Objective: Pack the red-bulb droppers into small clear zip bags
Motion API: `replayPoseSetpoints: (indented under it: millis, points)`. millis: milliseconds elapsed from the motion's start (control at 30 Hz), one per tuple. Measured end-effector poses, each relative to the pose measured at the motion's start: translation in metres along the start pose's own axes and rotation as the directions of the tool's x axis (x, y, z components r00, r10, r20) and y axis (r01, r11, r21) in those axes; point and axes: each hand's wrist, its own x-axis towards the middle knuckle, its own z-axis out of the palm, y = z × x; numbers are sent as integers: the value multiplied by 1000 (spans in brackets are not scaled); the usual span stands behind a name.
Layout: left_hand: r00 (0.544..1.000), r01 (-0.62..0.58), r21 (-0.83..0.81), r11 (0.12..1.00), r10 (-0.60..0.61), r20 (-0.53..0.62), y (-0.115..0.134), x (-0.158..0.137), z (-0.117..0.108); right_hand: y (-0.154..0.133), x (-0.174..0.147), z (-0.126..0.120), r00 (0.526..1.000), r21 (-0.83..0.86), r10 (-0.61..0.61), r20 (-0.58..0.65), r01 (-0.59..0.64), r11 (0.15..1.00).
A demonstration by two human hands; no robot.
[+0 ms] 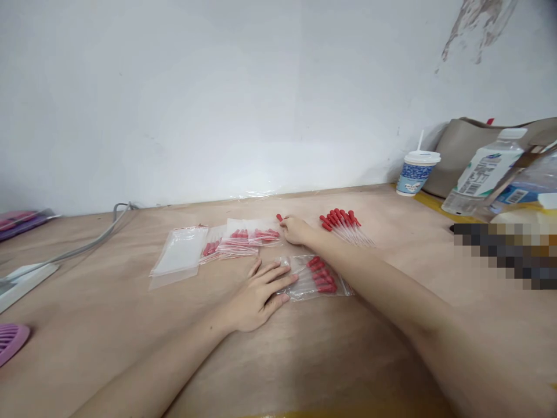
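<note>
My left hand (pixel 261 299) lies flat with its fingers spread, its fingertips on the end of a clear plastic bag (pixel 300 284). Several droppers with red bulbs (pixel 322 276) lie side by side in that bag. Farther back, my right hand (pixel 296 230) is closed at the fingertips on a single dropper (pixel 279 217); its red bulb sticks out to the left, and the rest is hidden. A fan of loose droppers (pixel 342 220) lies to the right of this hand. Left of it are overlapping filled bags (pixel 239 247) with red bulbs showing through.
Flat, clear bags (pixel 180 252) are stacked at the left of the filled ones. A grey cable (pixel 93 241) crosses the table's left side, above a purple slatted object (pixel 12 342). On the right stand a paper cup (pixel 415 174), a tilted bottle (pixel 487 168) and a grey bag (pixel 452 148).
</note>
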Motion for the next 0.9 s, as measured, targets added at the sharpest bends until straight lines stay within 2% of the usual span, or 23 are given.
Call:
replayPoseSetpoints:
  millis: [300,500,600,667,733,900]
  points:
    - [1000,2,2,1000,-2,11,-2,0,1,19,-49,-21,982,-115,186,-22,-187,976]
    - [1000,-11,-3,1000,11,1,-4,0,1,28,-67,-32,984,-127,171,-45,-175,976]
    - [1000,0,-11,1000,1,15,-4,1,0,28,-78,-37,985,-100,137,-103,-147,984]
    - [1000,-4,-19,1000,4,13,-4,1,0,29,-86,-39,983,-45,110,-146,-117,992]
    - [1000,-12,-24,1000,12,4,-4,1,0,32,-95,-39,987,72,108,-118,-100,992]
    - [999,-22,-30,999,21,-36,-5,-1,1,45,-114,-37,986,392,88,145,-139,909]
